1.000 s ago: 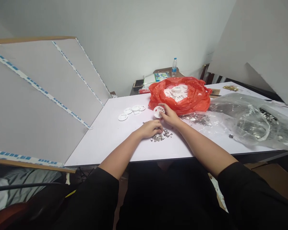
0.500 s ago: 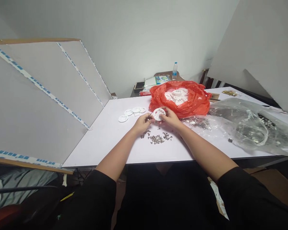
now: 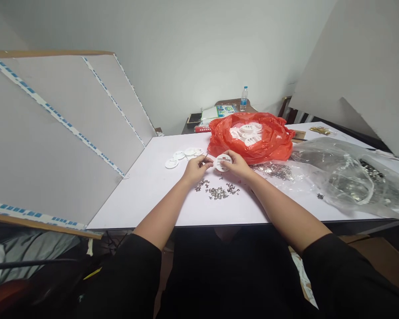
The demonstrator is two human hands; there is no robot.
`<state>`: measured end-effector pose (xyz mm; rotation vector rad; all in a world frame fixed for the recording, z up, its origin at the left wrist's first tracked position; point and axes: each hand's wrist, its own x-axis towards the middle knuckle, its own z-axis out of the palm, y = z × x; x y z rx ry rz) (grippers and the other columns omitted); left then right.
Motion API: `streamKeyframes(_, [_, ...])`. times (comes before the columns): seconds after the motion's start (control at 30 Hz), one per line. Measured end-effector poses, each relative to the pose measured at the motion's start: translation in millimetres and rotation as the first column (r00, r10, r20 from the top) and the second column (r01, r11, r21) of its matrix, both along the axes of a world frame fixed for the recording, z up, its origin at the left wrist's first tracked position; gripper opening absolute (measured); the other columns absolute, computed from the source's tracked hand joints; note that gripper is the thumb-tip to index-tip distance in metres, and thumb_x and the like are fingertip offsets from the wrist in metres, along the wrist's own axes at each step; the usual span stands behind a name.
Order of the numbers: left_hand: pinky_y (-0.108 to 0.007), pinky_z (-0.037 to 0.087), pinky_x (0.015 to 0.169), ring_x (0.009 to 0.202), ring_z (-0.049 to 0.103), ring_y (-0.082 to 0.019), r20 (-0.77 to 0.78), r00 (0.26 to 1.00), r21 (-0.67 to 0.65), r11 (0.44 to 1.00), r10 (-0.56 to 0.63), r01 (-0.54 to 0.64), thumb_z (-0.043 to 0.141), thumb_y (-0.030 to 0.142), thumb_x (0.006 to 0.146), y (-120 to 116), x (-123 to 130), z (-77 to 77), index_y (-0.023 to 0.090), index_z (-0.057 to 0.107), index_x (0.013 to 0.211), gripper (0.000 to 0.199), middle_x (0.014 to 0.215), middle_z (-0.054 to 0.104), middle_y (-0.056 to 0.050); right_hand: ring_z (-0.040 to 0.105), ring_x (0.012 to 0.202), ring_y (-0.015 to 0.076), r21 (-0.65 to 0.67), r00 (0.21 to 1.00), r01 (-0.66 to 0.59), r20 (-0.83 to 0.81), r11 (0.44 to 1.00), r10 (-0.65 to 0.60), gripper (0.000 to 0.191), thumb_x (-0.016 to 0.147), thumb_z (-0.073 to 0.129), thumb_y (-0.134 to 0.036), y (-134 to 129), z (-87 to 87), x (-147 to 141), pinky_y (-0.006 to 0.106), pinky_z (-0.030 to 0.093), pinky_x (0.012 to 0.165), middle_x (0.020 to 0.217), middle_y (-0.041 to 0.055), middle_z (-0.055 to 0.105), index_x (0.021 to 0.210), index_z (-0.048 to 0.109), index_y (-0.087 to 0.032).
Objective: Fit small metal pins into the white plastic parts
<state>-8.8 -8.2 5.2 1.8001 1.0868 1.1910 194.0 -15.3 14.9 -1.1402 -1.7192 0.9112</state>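
Observation:
A round white plastic disc with slots (image 3: pixel 223 163) is held up over the table by my right hand (image 3: pixel 236 165), its thumb lying across the disc's face. Close to the disc's left edge, my left hand (image 3: pixel 197 168) has its fingers pinched together. A thin dark tip shows above those fingers, but what they hold is too small to name. Below the hands lie loose small metal pieces (image 3: pixel 218 193) in several little heaps. Left of my left hand, several more white discs (image 3: pixel 172 164) rest on the table, some overlapping.
An open red plastic bag (image 3: pixel 269 153) full of white discs stands behind my right hand. Clear bags with metal parts (image 3: pixel 346 177) cover the table's right side. White boards (image 3: pixel 63 141) lean up at left and right. A water bottle (image 3: pixel 244 98) stands at the back.
The disc has tilted to face me more fully and sits slightly lower and to the right. My left fingers have drawn a little away from its front. The view has shifted slightly.

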Motion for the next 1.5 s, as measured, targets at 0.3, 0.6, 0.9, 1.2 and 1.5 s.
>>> streamKeyframes(0.3, [-0.026,0.047,0.07,0.082,0.06,-0.015,0.08,0.997,0.045,0.999,0.021,-0.024,0.067,0.028,0.081,0,1,0.8,0.014,0.069,0.101,0.025,0.096,0.068,-0.008,0.058,0.086,0.0089,0.038,0.997,-0.046,-0.056,0.998,0.048,0.045,0.078,0.065,-0.043,5,-4.1,1,0.023,0.05,0.08,0.107,0.0095,0.063,0.107,0.055,-0.01])
streamKeyframes(0.6, [-0.027,0.045,0.064,0.075,0.059,-0.015,0.095,0.994,-0.001,0.999,0.05,-0.05,0.067,0.034,0.081,3,-1,-1.2,0.014,0.075,0.098,0.027,0.095,0.071,-0.009,0.062,0.09,0.0107,-0.038,0.996,-0.013,-0.091,0.999,0.01,0.047,0.079,0.063,-0.031,4,-3.2,-1,0.022,0.053,0.078,0.111,0.0122,0.063,0.119,0.053,-0.009])
streamKeyframes(0.9, [-0.023,0.044,0.055,0.072,0.056,-0.014,0.136,0.99,-0.052,0.998,0.044,-0.037,0.07,0.041,0.078,2,-1,-1.2,0.014,0.073,0.099,0.034,0.093,0.068,-0.009,0.059,0.089,0.0091,-0.052,0.997,0.022,-0.068,0.998,-0.026,0.038,0.077,0.061,-0.03,0,3.3,-4,0.021,0.049,0.083,0.109,0.0079,0.064,0.109,0.059,-0.009])
streamKeyframes(1.2, [-0.024,0.044,0.06,0.068,0.054,-0.012,0.123,0.991,-0.008,0.999,0.049,-0.049,0.07,0.037,0.08,2,-1,-0.6,0.013,0.074,0.098,0.03,0.093,0.069,-0.009,0.057,0.084,0.0084,-0.035,0.996,0.0,-0.089,0.999,-0.003,0.042,0.073,0.063,-0.038,4,-2.8,-2,0.018,0.046,0.073,0.103,0.0069,0.063,0.103,0.054,-0.01])
streamKeyframes(1.5, [-0.026,0.045,0.069,0.074,0.058,-0.014,0.17,0.983,0.008,0.998,0.065,-0.067,0.071,0.034,0.076,6,-1,-0.2,0.012,0.073,0.091,0.027,0.087,0.069,-0.008,0.057,0.071,0.0073,-0.209,0.973,0.083,-0.192,0.974,-0.125,0.043,0.069,0.065,-0.025,-3,5.8,-10,0.016,0.047,0.056,0.09,0.0035,0.059,0.105,0.045,-0.013])
